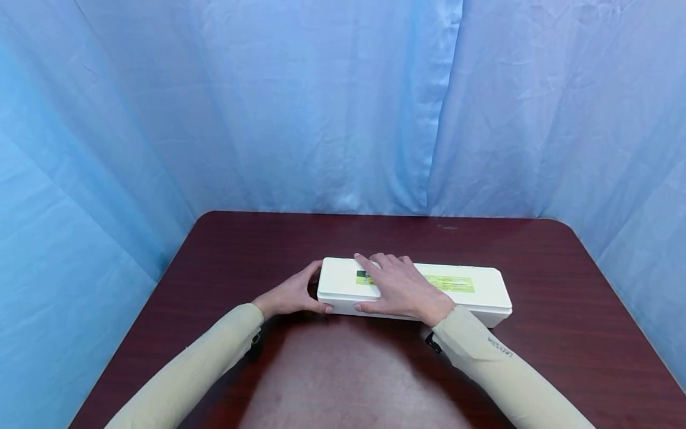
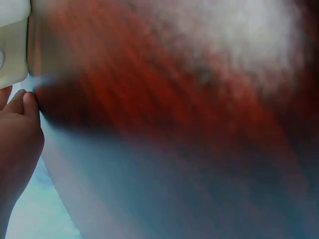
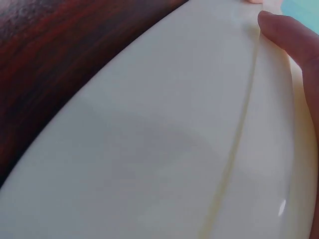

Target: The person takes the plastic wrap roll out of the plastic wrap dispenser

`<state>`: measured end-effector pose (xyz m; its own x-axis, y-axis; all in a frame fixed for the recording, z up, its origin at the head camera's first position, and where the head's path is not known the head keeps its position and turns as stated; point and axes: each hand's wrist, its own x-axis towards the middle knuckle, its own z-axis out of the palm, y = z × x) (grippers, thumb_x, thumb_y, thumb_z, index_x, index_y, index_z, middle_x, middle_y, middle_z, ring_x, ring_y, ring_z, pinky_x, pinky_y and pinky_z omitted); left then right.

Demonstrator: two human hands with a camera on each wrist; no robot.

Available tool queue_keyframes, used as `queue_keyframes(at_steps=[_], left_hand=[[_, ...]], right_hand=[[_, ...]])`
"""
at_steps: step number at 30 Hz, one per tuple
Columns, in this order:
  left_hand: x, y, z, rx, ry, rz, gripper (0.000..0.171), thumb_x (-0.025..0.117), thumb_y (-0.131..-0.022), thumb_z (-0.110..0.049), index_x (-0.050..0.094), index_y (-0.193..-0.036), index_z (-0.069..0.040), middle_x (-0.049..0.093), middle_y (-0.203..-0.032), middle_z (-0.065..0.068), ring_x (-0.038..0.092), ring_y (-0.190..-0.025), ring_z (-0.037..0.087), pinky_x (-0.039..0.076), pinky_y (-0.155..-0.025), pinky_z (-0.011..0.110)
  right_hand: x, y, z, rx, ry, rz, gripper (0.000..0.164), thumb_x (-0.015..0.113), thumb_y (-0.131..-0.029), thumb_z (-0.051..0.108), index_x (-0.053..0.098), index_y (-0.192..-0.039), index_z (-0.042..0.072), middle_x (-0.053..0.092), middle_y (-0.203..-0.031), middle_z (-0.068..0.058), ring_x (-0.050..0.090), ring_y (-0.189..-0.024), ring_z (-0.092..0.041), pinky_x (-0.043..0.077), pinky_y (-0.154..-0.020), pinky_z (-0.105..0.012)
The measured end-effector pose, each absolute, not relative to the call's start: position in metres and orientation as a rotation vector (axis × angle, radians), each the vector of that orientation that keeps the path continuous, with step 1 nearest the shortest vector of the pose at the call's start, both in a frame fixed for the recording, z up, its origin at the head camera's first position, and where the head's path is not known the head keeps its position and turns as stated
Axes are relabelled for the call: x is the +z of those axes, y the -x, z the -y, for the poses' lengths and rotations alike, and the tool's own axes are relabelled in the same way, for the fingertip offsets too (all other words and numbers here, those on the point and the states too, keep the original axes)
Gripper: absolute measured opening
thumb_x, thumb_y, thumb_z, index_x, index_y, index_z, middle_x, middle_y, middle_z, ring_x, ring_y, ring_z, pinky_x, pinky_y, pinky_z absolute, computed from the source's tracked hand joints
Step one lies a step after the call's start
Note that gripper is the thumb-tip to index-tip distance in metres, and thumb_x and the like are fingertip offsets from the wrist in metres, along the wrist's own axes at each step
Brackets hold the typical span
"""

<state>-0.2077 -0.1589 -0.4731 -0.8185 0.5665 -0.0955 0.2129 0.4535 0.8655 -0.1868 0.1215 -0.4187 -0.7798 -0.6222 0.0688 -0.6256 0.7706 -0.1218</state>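
A long white lidded box (image 1: 488, 285) lies crosswise on the table, its lid down. On its top is a yellow-green label (image 1: 452, 284), partly covered by my right hand (image 1: 402, 290). That hand grips the box across its width, fingers at the far edge and thumb on the front side. At the left end my left hand (image 1: 289, 296) holds the box, thumb at the front corner and fingers behind. In the right wrist view the right thumb (image 3: 291, 37) sits by the seam between lid and body. The left wrist view shows only a corner of the box (image 2: 14, 52).
The dark red-brown wooden table (image 1: 257, 244) has rounded far corners and reflects light near its front. Pale blue curtains (image 1: 321, 119) hang behind it and along both sides. Both forearms wear light sleeves (image 1: 203, 363).
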Motion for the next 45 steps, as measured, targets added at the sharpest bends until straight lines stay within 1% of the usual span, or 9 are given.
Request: queue_keyframes(at_steps=[6,13,18,21,24,29,32,36,45], left_hand=[[-0.473,0.209,0.158,1.225,-0.678,-2.428,0.098,0.093,-0.074,-0.029,0.038,-0.153,-0.012,0.057,-0.140,0.002,0.055,-0.123,0.015,0.041,-0.108,0.040],[-0.472,0.205,0.154,1.201,-0.719,-2.490,0.095,0.092,-0.072,-0.034,0.042,-0.148,-0.007,0.059,-0.134,0.004,0.057,-0.115,0.017,0.046,-0.101,0.041],[-0.472,0.204,0.152,1.220,-0.727,-2.514,0.093,0.092,-0.072,-0.035,0.043,-0.146,-0.009,0.059,-0.131,0.003,0.058,-0.113,0.017,0.047,-0.099,0.040],[-0.471,0.203,0.151,1.250,-0.714,-2.501,0.092,0.092,-0.072,-0.032,0.043,-0.147,-0.010,0.058,-0.132,0.002,0.057,-0.114,0.016,0.046,-0.100,0.039],[-0.469,0.203,0.151,1.314,-0.680,-2.452,0.094,0.093,-0.073,-0.030,0.041,-0.150,-0.013,0.056,-0.137,0.001,0.055,-0.119,0.017,0.044,-0.104,0.041],[-0.462,0.204,0.149,1.456,-0.639,-2.401,0.097,0.092,-0.075,-0.028,0.040,-0.156,-0.018,0.050,-0.144,0.001,0.047,-0.132,0.021,0.036,-0.113,0.049],[-0.459,0.204,0.146,1.503,-0.630,-2.392,0.096,0.091,-0.076,-0.027,0.041,-0.157,-0.016,0.051,-0.146,0.003,0.045,-0.135,0.023,0.033,-0.115,0.052],[-0.459,0.202,0.143,1.562,-0.618,-2.325,0.095,0.089,-0.078,-0.023,0.038,-0.158,-0.013,0.050,-0.151,0.005,0.045,-0.138,0.025,0.033,-0.116,0.053],[-0.458,0.201,0.139,1.594,-0.619,-2.361,0.098,0.088,-0.076,-0.023,0.036,-0.158,-0.014,0.048,-0.153,0.005,0.041,-0.139,0.025,0.029,-0.117,0.054]], right_hand=[[-0.420,0.187,-0.123,0.221,-1.049,2.885,0.096,0.072,-0.084,0.069,0.043,-0.158,0.015,0.062,-0.132,-0.008,0.058,-0.119,-0.027,0.044,-0.094,-0.053],[-0.420,0.185,-0.127,0.267,-1.109,2.821,0.091,0.076,-0.083,0.065,0.046,-0.157,0.021,0.064,-0.124,-0.005,0.060,-0.112,-0.025,0.046,-0.089,-0.051],[-0.419,0.185,-0.131,0.296,-1.112,2.818,0.091,0.076,-0.083,0.065,0.046,-0.157,0.023,0.064,-0.125,-0.003,0.060,-0.111,-0.023,0.045,-0.090,-0.051],[-0.418,0.186,-0.132,0.310,-1.111,2.826,0.091,0.075,-0.083,0.066,0.045,-0.158,0.024,0.064,-0.126,-0.003,0.059,-0.113,-0.022,0.045,-0.092,-0.051],[-0.415,0.186,-0.135,0.343,-1.104,2.834,0.091,0.074,-0.083,0.067,0.045,-0.159,0.025,0.063,-0.128,-0.003,0.059,-0.114,-0.022,0.045,-0.092,-0.051],[-0.406,0.187,-0.140,0.418,-1.045,2.832,0.093,0.075,-0.082,0.068,0.044,-0.159,0.026,0.062,-0.129,-0.004,0.057,-0.115,-0.021,0.044,-0.094,-0.050],[-0.403,0.187,-0.143,0.437,-1.026,2.834,0.094,0.073,-0.082,0.070,0.043,-0.159,0.026,0.062,-0.131,-0.004,0.057,-0.116,-0.022,0.044,-0.095,-0.050],[-0.402,0.186,-0.145,0.439,-1.034,2.826,0.094,0.072,-0.082,0.071,0.044,-0.159,0.026,0.062,-0.131,-0.004,0.057,-0.115,-0.021,0.044,-0.094,-0.049],[-0.399,0.189,-0.146,0.459,-1.049,2.813,0.093,0.075,-0.082,0.068,0.042,-0.160,0.027,0.061,-0.131,-0.003,0.057,-0.115,-0.021,0.043,-0.093,-0.048]])
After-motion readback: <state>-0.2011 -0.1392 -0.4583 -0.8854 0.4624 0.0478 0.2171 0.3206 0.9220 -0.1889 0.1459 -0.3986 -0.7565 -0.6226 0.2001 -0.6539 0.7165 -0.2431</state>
